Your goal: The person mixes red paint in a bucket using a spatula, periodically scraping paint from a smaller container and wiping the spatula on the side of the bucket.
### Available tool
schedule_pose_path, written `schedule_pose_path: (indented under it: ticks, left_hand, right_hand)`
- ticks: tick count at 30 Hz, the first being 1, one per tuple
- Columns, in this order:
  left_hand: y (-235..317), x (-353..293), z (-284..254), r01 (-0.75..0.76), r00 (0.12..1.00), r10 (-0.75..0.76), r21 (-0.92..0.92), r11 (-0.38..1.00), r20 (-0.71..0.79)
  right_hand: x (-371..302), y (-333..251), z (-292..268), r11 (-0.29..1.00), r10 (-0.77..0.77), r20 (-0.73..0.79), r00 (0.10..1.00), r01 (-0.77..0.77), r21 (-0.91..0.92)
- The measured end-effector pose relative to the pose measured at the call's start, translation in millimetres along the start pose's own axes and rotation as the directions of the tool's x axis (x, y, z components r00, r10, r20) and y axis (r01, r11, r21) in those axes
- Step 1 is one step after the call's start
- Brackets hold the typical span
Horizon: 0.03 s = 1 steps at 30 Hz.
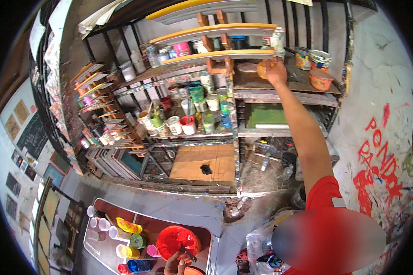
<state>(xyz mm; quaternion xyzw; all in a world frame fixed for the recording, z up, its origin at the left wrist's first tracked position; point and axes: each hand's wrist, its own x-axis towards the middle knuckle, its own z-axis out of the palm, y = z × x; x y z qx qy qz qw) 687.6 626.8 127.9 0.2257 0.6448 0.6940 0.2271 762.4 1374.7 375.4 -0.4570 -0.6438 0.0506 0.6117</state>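
My right arm, in a red sleeve, stretches to the upper right shelf. There my right hand (275, 72) is closed round the edge of a round, tan-orange container (262, 69). At the lower edge, my left hand (175, 266) shows only partly, its fingers bent against the orange rim of a container (195, 271) that is mostly cut off. Just beyond stands a tub of red paint (178, 240), with a dark-handled tool (188, 253) leaning in it beside my fingers. An orange bowl (321, 79) sits on the shelf to the right of my right hand.
Several cups of paint (127, 251) and a yellow packet (129, 225) stand on the low table (101, 250). Stained pots (187, 124) crowd the middle shelf. Cans (320, 59) stand on the upper right shelf, below yellow-edged boards (215, 56). Plastic bags (257, 240) lie on the floor.
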Motion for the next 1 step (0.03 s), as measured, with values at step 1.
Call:
schedule_pose_path:
  ticks: [1]
  left_hand:
    - [-11.0,-0.5,-6.8,-0.021,0.999,0.021,-0.017,1.0,-0.025]
  right_hand:
    - [0.5,-5.7,14.7,1.0,0.0,0.011,1.0,0.0,0.024]
